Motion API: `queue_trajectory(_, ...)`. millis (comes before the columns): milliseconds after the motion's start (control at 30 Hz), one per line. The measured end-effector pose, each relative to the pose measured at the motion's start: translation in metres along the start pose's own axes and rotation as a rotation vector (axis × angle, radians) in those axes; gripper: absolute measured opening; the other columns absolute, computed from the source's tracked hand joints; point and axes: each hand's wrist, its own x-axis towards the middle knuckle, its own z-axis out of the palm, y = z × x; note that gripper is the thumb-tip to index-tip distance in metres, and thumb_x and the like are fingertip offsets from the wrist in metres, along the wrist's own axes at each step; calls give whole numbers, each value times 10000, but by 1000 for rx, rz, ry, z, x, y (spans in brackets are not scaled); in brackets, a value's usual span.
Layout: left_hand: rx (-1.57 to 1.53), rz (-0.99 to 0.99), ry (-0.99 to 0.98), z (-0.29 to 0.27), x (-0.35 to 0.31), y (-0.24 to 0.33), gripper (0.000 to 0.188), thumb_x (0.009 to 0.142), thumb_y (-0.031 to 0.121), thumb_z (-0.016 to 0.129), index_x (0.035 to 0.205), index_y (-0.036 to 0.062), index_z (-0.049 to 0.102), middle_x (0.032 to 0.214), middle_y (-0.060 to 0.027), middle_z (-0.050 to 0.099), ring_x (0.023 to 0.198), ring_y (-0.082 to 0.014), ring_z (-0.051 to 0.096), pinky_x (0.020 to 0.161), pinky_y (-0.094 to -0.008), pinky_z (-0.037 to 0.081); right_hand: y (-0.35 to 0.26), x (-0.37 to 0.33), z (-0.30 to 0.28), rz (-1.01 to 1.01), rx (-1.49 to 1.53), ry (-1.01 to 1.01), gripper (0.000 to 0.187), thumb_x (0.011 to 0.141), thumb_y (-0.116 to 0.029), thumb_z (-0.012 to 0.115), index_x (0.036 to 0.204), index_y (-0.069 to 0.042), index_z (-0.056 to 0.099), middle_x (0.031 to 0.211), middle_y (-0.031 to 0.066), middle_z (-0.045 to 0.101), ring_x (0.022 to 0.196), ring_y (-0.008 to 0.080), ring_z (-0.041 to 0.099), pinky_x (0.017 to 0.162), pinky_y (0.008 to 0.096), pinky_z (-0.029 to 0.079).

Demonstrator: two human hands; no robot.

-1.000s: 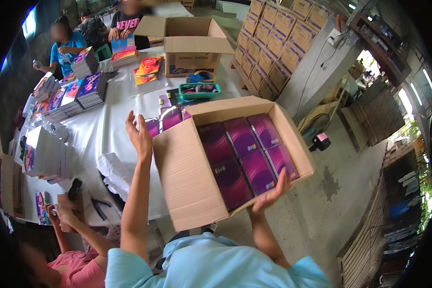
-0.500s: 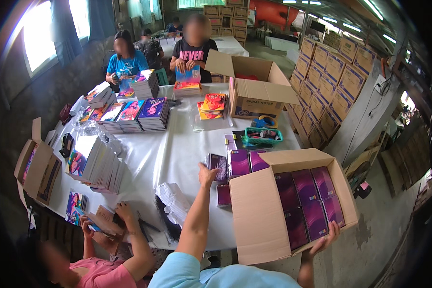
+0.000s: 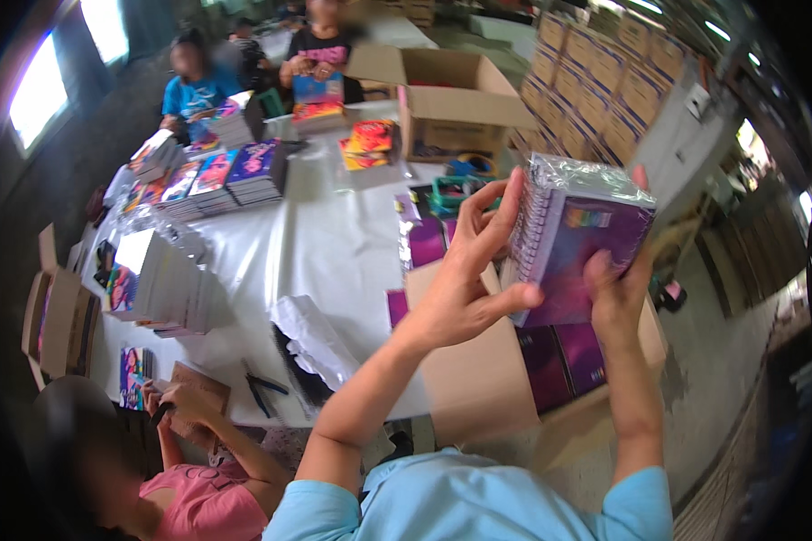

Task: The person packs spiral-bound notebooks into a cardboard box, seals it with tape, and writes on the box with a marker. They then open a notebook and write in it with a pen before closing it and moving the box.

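A wrapped stack of purple spiral notebooks [image 3: 564, 261] is raised in front of me, above an open carton. My right hand [image 3: 621, 293] grips its right side, thumb pressed on the front cover. Along the wire-bound edge, my left hand [image 3: 465, 270] steadies the stack, fingers up its side and thumb at the lower corner. Clear film shines on the stack's top. Below, the open carton [image 3: 474, 370] contains more purple notebooks [image 3: 582, 356], partly hidden by my hands and the stack. Other purple notebooks [image 3: 424, 243] lie on the table beyond my left hand.
A white-covered table [image 3: 253, 270] bears book stacks [image 3: 158, 279], a second open carton [image 3: 465, 135] and a green basket [image 3: 451, 191]. At lower left a person in pink [image 3: 212, 496] handles a brown cover. Two people work across the table. Stacked cartons [image 3: 595, 81] stand at right.
My right hand has left the carton's edge and my left hand the table. Both have come together on a notebook stack, now lifted over the carton. My view has shifted.
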Motion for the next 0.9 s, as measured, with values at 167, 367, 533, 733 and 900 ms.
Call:
queue_trajectory(167,-35,-511,851,-54,-77,-97,501,873,290,601,1306,73,472,1300,-89,487,1131,-216,490,927,-374,392,29,-9,-82,174,79,24,524,873,-295,643,1258,-11,430,1142,93,535,1016,156,534,903,281,422)
queue_trajectory(367,917,-1395,978,-28,-220,-296,888,629,544,762,1303,68,432,1375,-178,267,1247,-389,289,976,-539,330,92,-8,-60,633,176,-212,549,823,-388,688,1161,3,503,1042,80,589,924,136,572,812,269,473)
queue_trajectory(533,700,-1167,958,-10,-193,-284,655,647,406,782,1199,188,504,1221,-149,479,1104,-345,444,893,-473,379,158,-42,-21,288,-861,-558,719,821,-602,536,1202,6,482,1118,205,442,1074,385,429,881,517,388)
queue_trajectory(733,1090,-130,903,-46,-139,-172,583,657,221,795,1145,66,516,1038,-126,589,923,-323,546,819,-398,422,144,-40,-26,-27,-875,-400,720,820,-530,596,1333,-55,423,1145,153,422,1079,339,433,882,486,388)
queue_trajectory(900,415,-13,840,-88,-63,-13,498,729,73,753,1174,-2,543,1085,-94,610,1019,-187,578,874,-310,481,70,2,-24,-210,-456,-390,709,787,-408,700,1328,-39,427,1249,183,428,1164,325,439,972,409,361)
